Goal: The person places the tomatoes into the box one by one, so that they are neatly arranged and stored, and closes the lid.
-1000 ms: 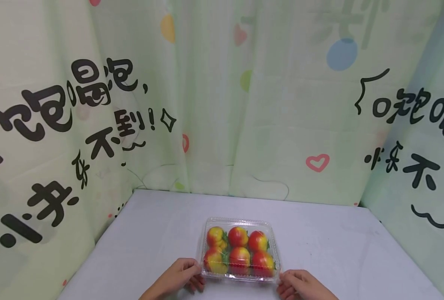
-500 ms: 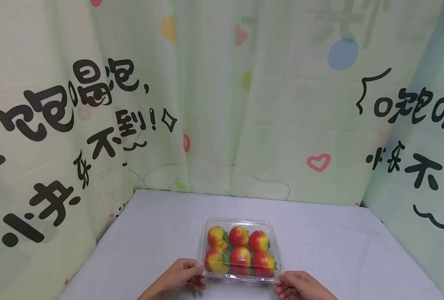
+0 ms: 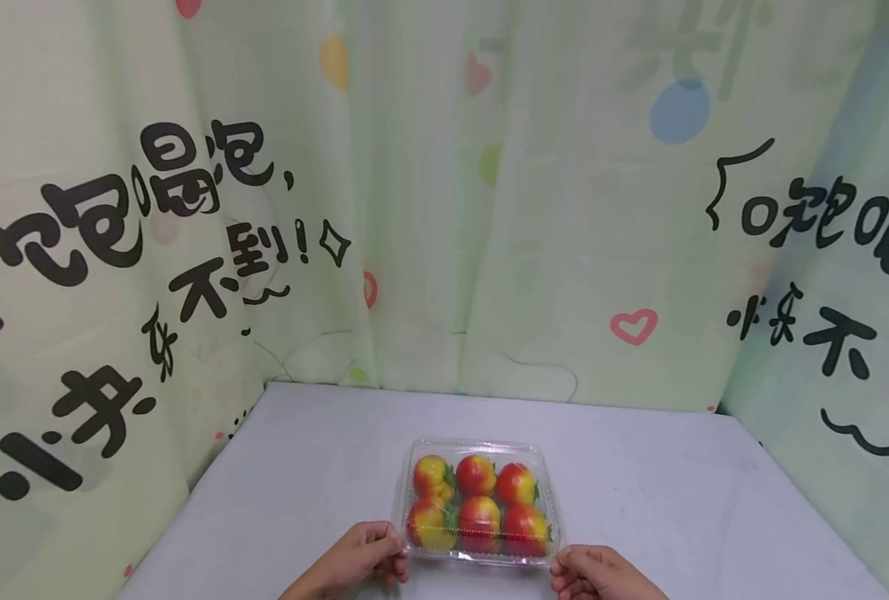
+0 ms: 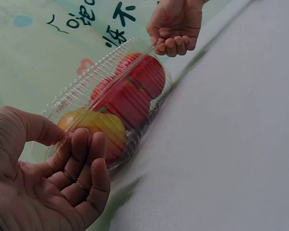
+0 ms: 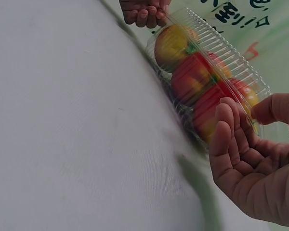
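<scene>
A clear plastic clamshell box (image 3: pixel 481 559) lies on the table in the head view, its lid down over several red-and-yellow peach-like fruits (image 3: pixel 480 517) with green leaves. My left hand (image 3: pixel 365 554) pinches its near left corner between thumb and curled fingers. At the near right corner, my right hand (image 3: pixel 597 571) pinches the rim in the same way. The left wrist view shows the thumb and fingertips of the left hand (image 4: pixel 62 178) meeting at the lip of the lid. From the right wrist, the right hand (image 5: pixel 255 163) shows its thumb and index finger at the rim.
The box rests on a white-covered table (image 3: pixel 324 450), near its front. Pale green curtains (image 3: pixel 564 250) with black lettering and coloured shapes stand around the back and both sides.
My right hand has shifted slightly left, its fingertips now at the box's near right corner. The left hand and the box stay in place; the head view has moved a little.
</scene>
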Available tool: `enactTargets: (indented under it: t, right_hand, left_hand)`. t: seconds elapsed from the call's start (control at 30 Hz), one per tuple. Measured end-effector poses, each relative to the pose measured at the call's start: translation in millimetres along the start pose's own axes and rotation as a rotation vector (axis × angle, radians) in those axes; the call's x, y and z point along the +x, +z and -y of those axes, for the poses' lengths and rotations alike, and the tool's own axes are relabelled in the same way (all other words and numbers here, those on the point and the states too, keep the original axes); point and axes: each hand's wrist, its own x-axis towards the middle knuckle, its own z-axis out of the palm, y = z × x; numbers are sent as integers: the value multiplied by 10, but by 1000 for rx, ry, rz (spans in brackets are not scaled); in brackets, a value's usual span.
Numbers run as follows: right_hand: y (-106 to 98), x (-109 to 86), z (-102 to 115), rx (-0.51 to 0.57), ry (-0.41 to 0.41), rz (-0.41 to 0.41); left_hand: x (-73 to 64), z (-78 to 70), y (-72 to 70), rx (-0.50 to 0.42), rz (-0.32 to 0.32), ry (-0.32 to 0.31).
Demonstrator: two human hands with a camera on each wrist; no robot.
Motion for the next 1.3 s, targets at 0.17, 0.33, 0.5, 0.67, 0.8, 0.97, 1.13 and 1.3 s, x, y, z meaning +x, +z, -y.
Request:
enactTargets:
  t: [0.17, 0.33, 0.5, 0.67, 0.8, 0.97, 1.13, 1.3]
  right_hand:
    - [22, 0, 17, -18, -9, -26]
    - [43, -8, 29, -25, -13, -43]
    - [46, -5, 48, -28, -14, -60]
    - [39, -26, 44, -44, 4, -109]
    - [3, -46, 34, -103, -2, -144]
    - [-29, -62, 27, -229, -12, -223]
    - [-1, -71, 55, -353, -48, -415]
    - [28, -113, 104, -438, -125, -562]
  left_hand:
    - [-9, -17, 2, -4, -16, -2]
    - [-20, -19, 7, 6, -32, -23]
    - [-21, -52, 14, 21, -37, -41]
    - [2, -72, 33, 37, -44, -49]
    - [14, -75, 11, 70, -44, -44]
    - [5, -121, -76, 139, -82, -16]
    - [-7, -178, -168, 274, -153, 74]
    - [-34, -216, -252, 433, -220, 190]
